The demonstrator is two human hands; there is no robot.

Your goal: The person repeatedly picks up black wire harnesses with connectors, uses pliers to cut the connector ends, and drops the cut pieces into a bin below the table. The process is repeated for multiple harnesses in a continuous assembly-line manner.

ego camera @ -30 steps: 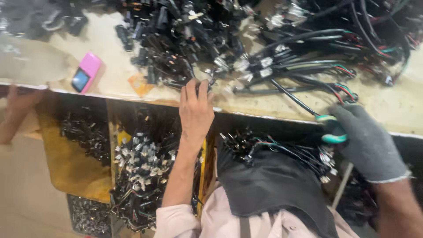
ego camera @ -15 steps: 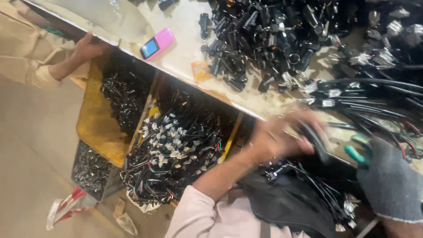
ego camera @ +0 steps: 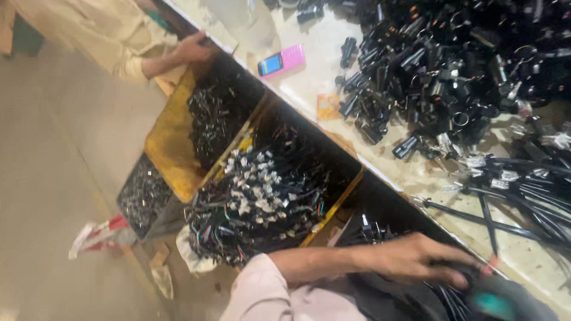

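Observation:
My left hand point(ego camera: 416, 258) reaches to the right at the bottom of the view, below the table edge, with its fingers curled over a bundle of black cables point(ego camera: 440, 294) in my lap. My right hand point(ego camera: 511, 300), in a grey glove, is blurred at the bottom right corner, just beyond the left fingertips. It holds a teal-handled tool point(ego camera: 491, 303). Long black cables with white connectors point(ego camera: 523, 178) lie on the table above both hands.
A large pile of black connectors point(ego camera: 452, 65) and a pink phone point(ego camera: 282, 61) lie on the beige table point(ego camera: 333, 89). Under its edge, yellow bins hold dark parts point(ego camera: 214, 119) and wire harnesses point(ego camera: 262, 196). Another person's hand point(ego camera: 193, 47) rests on the table edge. A black crate point(ego camera: 143, 193) is on the floor.
The view has swung and tilted left. My left hand came off the table edge and dropped to the cable bundle in my lap. My gloved right hand has sunk to the bottom right corner.

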